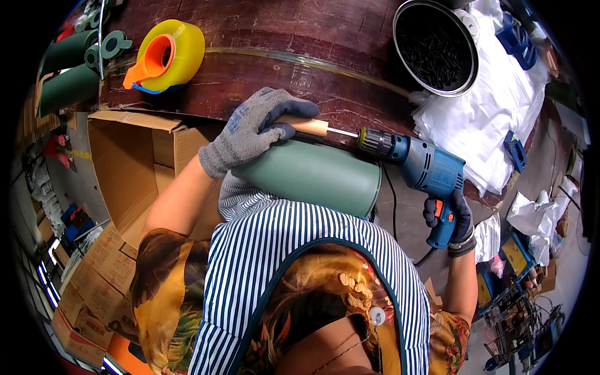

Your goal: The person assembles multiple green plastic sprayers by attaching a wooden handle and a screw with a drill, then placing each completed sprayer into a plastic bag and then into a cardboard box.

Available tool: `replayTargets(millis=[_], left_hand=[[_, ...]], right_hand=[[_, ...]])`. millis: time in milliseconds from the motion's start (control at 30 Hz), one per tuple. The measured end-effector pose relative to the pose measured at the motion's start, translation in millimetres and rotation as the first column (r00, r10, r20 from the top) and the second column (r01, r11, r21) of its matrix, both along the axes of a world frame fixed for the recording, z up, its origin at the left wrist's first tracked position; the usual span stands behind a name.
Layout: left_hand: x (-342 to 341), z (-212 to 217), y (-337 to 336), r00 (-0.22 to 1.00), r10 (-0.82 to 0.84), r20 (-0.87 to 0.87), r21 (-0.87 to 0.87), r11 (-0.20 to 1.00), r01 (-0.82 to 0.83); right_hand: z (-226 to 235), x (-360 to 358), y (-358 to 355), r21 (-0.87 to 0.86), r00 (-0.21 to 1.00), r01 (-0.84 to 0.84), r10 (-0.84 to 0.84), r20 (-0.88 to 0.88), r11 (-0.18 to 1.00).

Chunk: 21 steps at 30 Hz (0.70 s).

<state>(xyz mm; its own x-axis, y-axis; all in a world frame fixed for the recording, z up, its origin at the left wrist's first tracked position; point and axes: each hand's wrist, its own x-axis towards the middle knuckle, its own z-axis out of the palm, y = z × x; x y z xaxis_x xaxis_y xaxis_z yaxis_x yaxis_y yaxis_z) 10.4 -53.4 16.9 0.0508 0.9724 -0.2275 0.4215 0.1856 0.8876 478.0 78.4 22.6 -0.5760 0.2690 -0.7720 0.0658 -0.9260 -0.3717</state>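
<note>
Holding the wooden handle [312, 127], beside the green cylinder [312, 177] near the desk [281, 31], in closed fingers [300, 110] of the left hand [256, 128], the nearer one; pointing its long axis rightward, along the metal rod [342, 132] of the blue drill [435, 169]; wrapping right hand [461, 219] around drill's grip

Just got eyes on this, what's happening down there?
A person's gloved right hand grips a blue power drill, its bit running to the end of a tan cylindrical piece held in the gloved left hand. Whether the bit goes inside isn't clear. A green cylinder lies just below the left hand. On the dark red table are a yellow tape roll and a can of dark screws.
</note>
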Motion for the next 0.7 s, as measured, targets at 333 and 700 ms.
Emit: replayTargets(millis=[333, 700], left_hand=[[-3, 2, 4, 0.999, -0.036, -0.014, 0.006, 0.999, 0.036], [-4, -5, -1, 0.999, 0.002, 0.032, -0.032, 0.999, -0.001]], right_hand=[[11, -28, -8, 0.077, 0.975, 0.05, -0.065, 0.213, 0.996], [0, -14, -3, 0.076, 0.998, -0.009, 0.004, 0.069, 0.997]])
